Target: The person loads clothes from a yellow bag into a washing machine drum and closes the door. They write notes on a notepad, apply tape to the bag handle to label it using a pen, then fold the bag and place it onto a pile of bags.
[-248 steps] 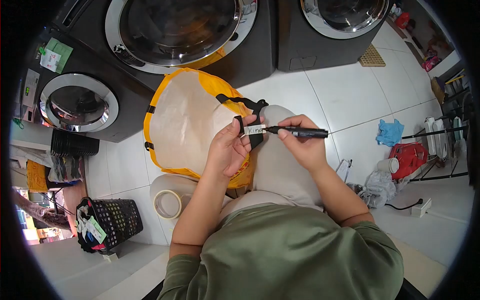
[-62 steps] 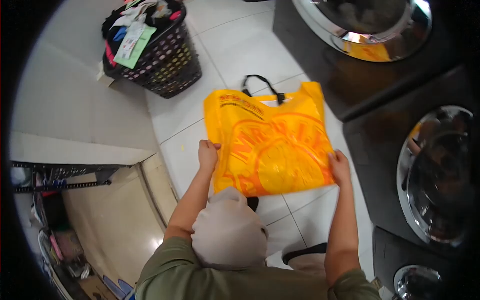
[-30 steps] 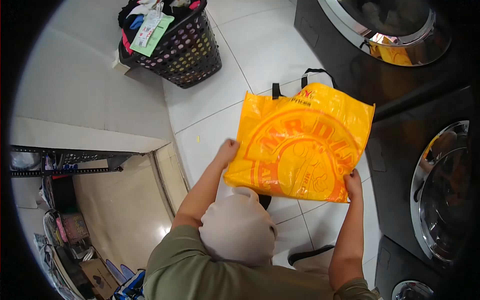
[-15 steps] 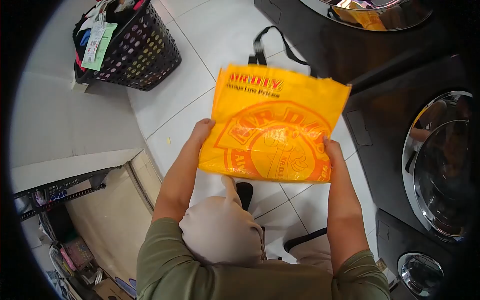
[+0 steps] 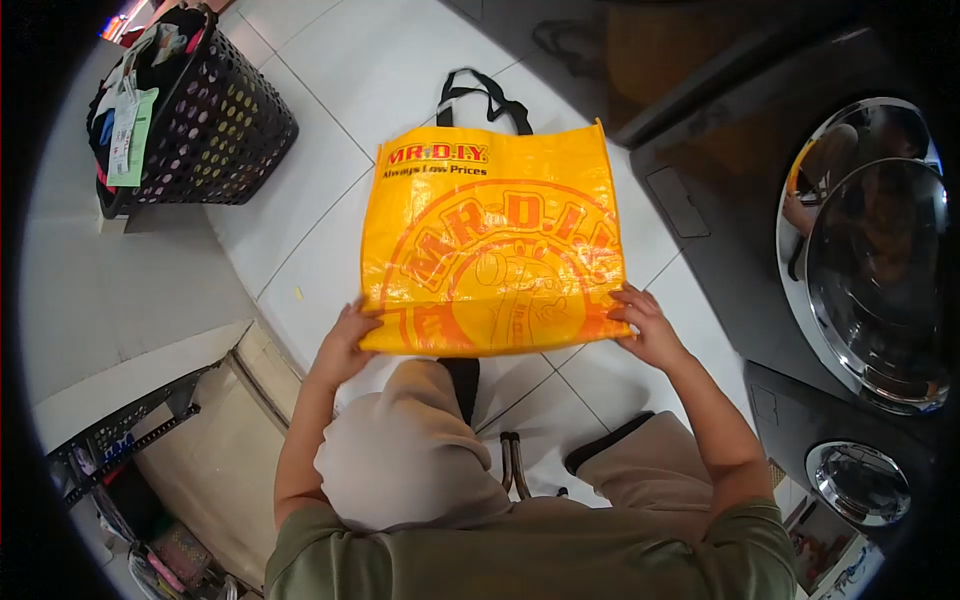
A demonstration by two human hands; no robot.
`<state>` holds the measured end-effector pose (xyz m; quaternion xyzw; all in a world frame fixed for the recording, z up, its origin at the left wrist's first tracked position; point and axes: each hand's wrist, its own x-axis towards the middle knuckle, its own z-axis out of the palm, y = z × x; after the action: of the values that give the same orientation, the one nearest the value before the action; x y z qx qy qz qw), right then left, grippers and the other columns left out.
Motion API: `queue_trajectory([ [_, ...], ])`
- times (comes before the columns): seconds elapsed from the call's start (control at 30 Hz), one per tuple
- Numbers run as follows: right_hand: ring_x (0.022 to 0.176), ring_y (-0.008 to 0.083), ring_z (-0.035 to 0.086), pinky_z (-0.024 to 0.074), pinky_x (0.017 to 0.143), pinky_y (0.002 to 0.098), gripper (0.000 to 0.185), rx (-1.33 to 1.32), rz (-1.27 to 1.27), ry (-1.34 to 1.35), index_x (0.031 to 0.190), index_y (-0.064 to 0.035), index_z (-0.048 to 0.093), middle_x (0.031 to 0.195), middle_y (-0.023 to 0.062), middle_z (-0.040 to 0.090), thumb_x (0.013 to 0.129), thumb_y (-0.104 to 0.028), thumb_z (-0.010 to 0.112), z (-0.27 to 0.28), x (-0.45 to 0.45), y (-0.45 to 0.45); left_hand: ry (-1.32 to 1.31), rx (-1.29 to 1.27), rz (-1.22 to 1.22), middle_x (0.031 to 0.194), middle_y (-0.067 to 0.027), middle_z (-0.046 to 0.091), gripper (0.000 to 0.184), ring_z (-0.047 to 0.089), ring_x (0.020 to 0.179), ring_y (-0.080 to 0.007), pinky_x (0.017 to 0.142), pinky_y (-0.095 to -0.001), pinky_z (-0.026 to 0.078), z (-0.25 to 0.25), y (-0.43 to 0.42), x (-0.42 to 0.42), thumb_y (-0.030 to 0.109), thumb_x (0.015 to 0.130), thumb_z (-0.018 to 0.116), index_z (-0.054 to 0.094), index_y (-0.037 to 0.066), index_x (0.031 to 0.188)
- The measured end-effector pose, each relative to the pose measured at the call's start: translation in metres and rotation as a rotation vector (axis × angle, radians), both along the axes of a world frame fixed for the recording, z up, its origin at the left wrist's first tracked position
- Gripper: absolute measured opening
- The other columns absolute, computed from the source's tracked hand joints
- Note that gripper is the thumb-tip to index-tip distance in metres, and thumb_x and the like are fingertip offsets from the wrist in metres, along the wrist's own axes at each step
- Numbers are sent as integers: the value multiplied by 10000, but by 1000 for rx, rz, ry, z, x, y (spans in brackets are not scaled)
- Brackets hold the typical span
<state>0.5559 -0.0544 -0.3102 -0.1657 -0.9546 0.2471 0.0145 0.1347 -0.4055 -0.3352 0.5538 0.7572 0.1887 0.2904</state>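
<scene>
A yellow shopping bag [image 5: 495, 240] with orange print and the lettering MR.D.I.Y. spreads out in front of my knees, its mouth and black handles [image 5: 485, 98] pointing away from me. My left hand [image 5: 348, 340] grips the bag's lower left corner, with the fingers on its front face. At the lower right corner, my right hand [image 5: 648, 326] holds the edge, fingers over the front and thumb lower down. The bag looks flat, and its inside is hidden.
A black perforated laundry basket [image 5: 230, 120] full of clothes, with green and white papers on top, stands at upper left. Dark front-loading machines with round glass doors [image 5: 875, 255] line the right side. A shelf rack [image 5: 125, 435] is at lower left; white tiles [image 5: 310, 200] cover the floor.
The bag has moved left and flattened out, tilting less. Both hands have shifted down to its bottom corners. The view has turned, so the basket sits farther left.
</scene>
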Motion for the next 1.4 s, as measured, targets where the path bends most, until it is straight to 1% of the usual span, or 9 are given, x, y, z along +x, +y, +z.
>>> queue_trajectory([
  [0.1,1043,350,639,500,893,397,324,-758,-550,-61,1118,-53,624,1068,142,682,846,-187,739,-47,7,20,-483,-513,471,1084,-150,682,520,639,1025,-323,903,-434,490,-2,38,-16,213,786,785,594,34,1235],
  [0.17,975,373,657,516,845,415,333,-703,-669,18,1149,-69,611,992,144,698,878,-235,710,-71,-14,29,-482,-317,515,1019,-174,694,415,664,891,-337,794,-430,525,-34,60,-25,180,813,749,614,5,1164],
  [0.3,884,408,654,520,809,410,301,-300,-919,-85,1106,-101,603,944,150,696,918,-330,654,-120,-62,33,677,82,396,1369,-189,525,568,486,1262,-359,1023,-531,384,-61,111,12,240,829,721,529,81,1338],
  [0.5,968,455,620,516,822,500,501,22,-937,-255,1231,-97,561,1129,238,626,893,-454,656,-150,-70,37,442,50,-228,1565,-35,314,568,252,1439,-363,1097,-707,154,-104,120,83,524,935,512,399,355,1466],
  [0.83,999,240,634,492,899,327,655,-1365,-1109,-155,1312,27,484,1158,112,632,839,-318,778,-121,-27,23,320,-168,-298,1633,-43,89,805,46,1453,-503,942,-867,119,-98,149,105,714,755,616,347,457,1468],
  [1.1,1210,270,544,470,996,417,877,-1502,-1071,358,1493,-107,235,1323,148,533,800,-86,771,-38,-101,-23,303,-163,-222,1641,-36,10,743,25,1440,-539,914,-887,93,-107,152,118,648,814,608,363,413,1475],
  [1.2,1189,315,576,547,871,397,1044,-900,-687,326,1555,-210,-2,1369,198,504,782,42,652,-41,-165,-87,414,-408,-383,1631,-55,131,642,104,1448,-496,1035,-779,173,-78,164,106,571,834,618,495,317,1410],
  [1.3,981,276,640,534,778,354,1080,-583,-561,52,1557,-165,-33,1217,196,567,746,-31,667,-9,-230,-133,-514,15,88,1566,-88,310,597,248,1401,-482,1086,-589,309,-133,152,54,496,841,626,562,171,1337],
  [1.4,842,273,647,519,741,353,1053,-716,-639,64,1551,-101,4,1086,179,596,735,-67,668,-39,-245,-138,319,148,460,1286,-198,566,697,486,1223,-400,1027,-466,396,-81,131,-8,524,829,637,533,26,1307],
])
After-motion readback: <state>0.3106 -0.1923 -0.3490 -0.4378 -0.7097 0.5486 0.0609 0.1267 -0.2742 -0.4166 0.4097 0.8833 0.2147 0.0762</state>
